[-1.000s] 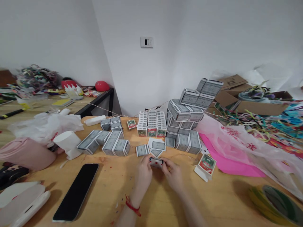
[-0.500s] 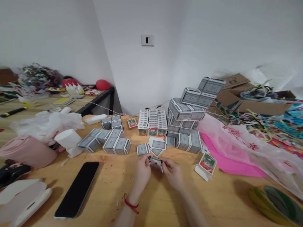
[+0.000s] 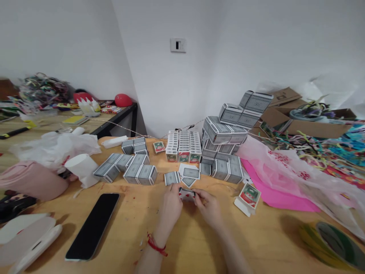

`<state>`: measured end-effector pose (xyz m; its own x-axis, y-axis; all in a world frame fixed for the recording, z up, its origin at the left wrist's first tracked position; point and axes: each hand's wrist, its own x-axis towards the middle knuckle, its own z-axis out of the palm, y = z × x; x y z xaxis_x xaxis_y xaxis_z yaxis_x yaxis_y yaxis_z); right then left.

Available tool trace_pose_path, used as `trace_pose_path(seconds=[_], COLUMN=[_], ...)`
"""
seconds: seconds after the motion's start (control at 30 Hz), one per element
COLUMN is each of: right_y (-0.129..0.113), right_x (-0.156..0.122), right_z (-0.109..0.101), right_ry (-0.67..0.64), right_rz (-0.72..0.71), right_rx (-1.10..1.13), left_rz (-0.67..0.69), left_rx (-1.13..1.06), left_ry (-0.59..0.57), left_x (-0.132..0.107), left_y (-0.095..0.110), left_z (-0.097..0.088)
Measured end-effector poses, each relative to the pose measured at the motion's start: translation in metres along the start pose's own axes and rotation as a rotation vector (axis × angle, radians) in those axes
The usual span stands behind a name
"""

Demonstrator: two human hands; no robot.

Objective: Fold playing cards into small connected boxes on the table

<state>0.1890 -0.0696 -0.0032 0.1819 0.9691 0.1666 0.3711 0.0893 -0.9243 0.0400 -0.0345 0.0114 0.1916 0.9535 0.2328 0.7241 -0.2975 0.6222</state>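
Between my two hands is a playing card [image 3: 187, 195] with red pips, its far edge bent over. My left hand [image 3: 172, 205] pinches its left end, and my right hand [image 3: 207, 206] pinches the right end. Just beyond lie loose playing cards [image 3: 190, 173] with grey backs, and a small pile of cards [image 3: 172, 177] is beside them. Blocks folded from cards [image 3: 140, 174] stand to the left. A taller stack of such card blocks [image 3: 225, 131] rises at the back right. An opened card box [image 3: 249, 197] lies to the right of my hands.
Rows of card boxes [image 3: 184, 146] stand at the back. A black phone [image 3: 93, 226] and a white paper roll [image 3: 82, 169] are on the left. At right are pink paper [image 3: 281, 198], a plastic bag [image 3: 288, 167] and a tape roll [image 3: 332, 243].
The held card's far edge looks more folded over and its face flatter. Both hands remain in nearly the same place, and the view has tilted slightly.
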Motion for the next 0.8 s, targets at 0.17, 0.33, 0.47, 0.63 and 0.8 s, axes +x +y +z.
trace_pose_path(seconds=[0.17,0.33,0.47,0.63,0.8], right_y=[0.005,0.012,0.011,0.009,0.011], right_x=[0.005,0.009,0.008,0.006,0.007], right_z=[-0.001,-0.002,-0.001,0.0,0.0], right_ry=[0.055,0.06,-0.022,-0.065,-0.062], right_rz=[0.105,0.203,0.204,0.196,0.212], right_rx=[0.087,0.123,0.184,0.199,0.207], left_rz=[-0.058,-0.084,-0.11,-0.199,-0.232], left_rx=[-0.164,-0.237,-0.23,-0.286,-0.365], left_ry=[-0.02,-0.046,-0.037,-0.056,-0.086], left_x=[0.002,0.005,0.005,0.007,0.01], left_y=[0.005,0.003,0.0,-0.003,-0.008], left_z=[0.004,0.007,0.009,0.009,0.01])
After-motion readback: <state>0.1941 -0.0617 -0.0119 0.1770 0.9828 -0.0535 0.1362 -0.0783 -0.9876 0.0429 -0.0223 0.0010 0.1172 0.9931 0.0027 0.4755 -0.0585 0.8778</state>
